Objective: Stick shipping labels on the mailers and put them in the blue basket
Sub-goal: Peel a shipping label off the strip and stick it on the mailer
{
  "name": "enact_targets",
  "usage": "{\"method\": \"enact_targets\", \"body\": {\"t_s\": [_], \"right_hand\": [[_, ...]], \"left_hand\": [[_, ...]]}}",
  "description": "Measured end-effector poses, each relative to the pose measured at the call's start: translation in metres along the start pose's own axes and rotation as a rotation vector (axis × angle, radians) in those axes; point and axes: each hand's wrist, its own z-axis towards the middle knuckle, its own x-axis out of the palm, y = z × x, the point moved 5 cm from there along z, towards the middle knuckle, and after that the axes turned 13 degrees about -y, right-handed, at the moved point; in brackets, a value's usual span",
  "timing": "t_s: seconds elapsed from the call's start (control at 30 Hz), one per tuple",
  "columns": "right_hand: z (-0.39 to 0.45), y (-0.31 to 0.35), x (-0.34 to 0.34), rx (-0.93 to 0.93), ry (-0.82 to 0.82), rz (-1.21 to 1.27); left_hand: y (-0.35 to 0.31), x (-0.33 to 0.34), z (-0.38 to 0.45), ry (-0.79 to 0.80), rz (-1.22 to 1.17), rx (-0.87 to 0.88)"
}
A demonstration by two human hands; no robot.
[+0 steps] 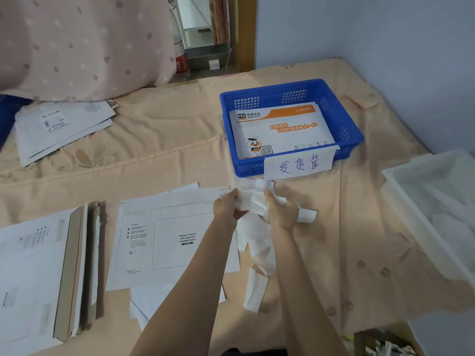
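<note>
On a peach bedsheet (159, 140), the left hand (226, 206) and right hand (279, 210) both clutch a crumpled strip of white label paper (253, 201), a blank mailer (177, 240) at 9 o'clock, bare sheet at 3 o'clock, the blue basket (352, 129) just beyond at 12 o'clock holding an orange-printed mailer (280, 129).

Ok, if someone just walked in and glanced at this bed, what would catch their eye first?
Probably the blue basket at the far right, with an orange and white sto express mailer inside and a handwritten paper sign on its front. Just in front of it, the left hand and right hand grip a tangled strip of white label paper.
</note>
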Motion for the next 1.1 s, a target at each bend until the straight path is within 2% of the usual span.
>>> {"method": "enact_targets", "body": {"t_s": [0.8,1.1], "right_hand": [[-0.002,0.0,-0.011,0.164,0.031,0.091],[-0.009,0.007,-0.015,0.218,0.001,0.16]], "left_hand": [[-0.013,-0.03,0.012,-0.07,-0.155,-0.057],[-0.009,-0.033,0.016,-0.183,-0.206,-0.029]]}}
